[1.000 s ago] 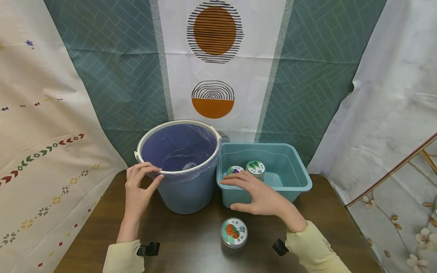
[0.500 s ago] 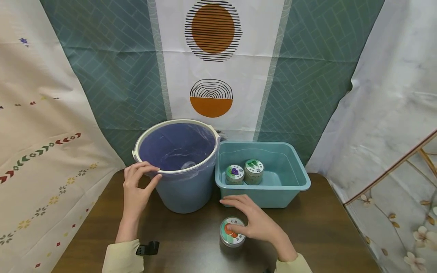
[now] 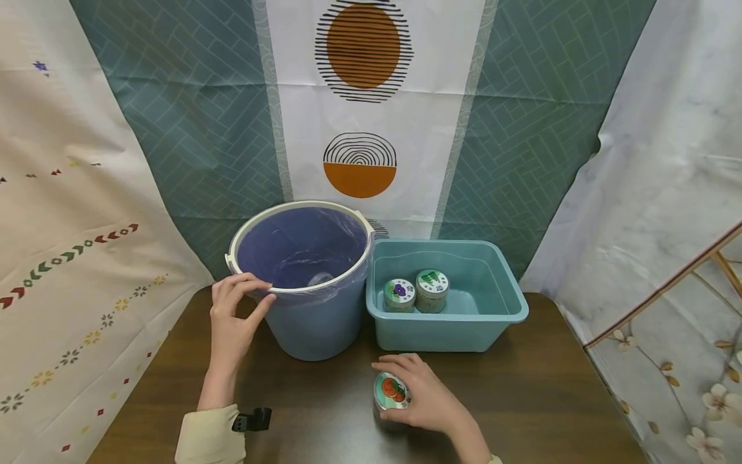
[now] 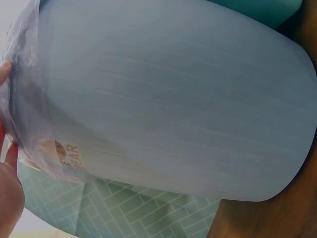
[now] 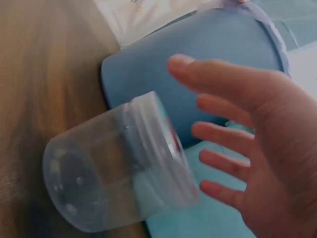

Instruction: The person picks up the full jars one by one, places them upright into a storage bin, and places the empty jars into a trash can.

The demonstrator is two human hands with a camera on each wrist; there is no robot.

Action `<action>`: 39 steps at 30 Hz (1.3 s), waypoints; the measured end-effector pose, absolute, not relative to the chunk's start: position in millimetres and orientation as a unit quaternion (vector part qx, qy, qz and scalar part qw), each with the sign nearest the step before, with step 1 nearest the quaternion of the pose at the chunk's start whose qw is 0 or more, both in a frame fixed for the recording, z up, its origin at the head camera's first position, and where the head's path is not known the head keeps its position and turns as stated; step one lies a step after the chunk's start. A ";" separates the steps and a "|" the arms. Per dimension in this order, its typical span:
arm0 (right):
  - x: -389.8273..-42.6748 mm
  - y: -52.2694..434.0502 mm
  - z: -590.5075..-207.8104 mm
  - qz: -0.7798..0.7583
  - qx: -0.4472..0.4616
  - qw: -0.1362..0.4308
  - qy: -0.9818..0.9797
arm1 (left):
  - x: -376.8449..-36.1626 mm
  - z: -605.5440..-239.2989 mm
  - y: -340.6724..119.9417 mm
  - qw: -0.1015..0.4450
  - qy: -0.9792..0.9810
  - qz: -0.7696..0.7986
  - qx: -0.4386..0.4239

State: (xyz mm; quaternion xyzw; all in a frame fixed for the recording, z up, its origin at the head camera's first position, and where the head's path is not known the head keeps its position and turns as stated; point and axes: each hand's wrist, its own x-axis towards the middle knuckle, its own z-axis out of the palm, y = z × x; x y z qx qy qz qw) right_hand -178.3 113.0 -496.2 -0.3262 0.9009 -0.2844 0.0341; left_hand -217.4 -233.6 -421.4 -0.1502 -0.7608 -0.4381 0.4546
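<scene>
The blue bucket, lined with a bag, stands on the table; the left hand grips its rim. Beside it, the teal tub holds two jars. A third jar stands on the table in front — not lifted yet. The right hand cups over its lid, fingers spread and loose — touching or just short, I cannot tell.

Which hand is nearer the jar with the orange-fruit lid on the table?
Right. The right hand is at the jar, fingers spread around its lid; the left hand is apart from it, holding the bucket rim.
</scene>
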 end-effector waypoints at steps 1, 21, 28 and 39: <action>-177.8 112.9 -498.7 -0.273 -0.323 0.037 0.906 | -215.6 -418.7 -231.8 0.457 -0.760 -0.438 -0.150; -183.1 119.3 -526.2 -0.294 -0.289 0.030 0.911 | -214.9 -414.8 -222.2 0.465 -0.749 -0.450 -0.146; -180.9 117.9 -524.9 -0.297 -0.285 0.051 0.910 | -219.4 -426.0 -229.2 0.464 -0.749 -0.454 -0.135; -180.3 116.0 -521.1 -0.277 -0.295 0.050 0.913 | -223.3 -430.2 -233.8 0.470 -0.742 -0.453 -0.154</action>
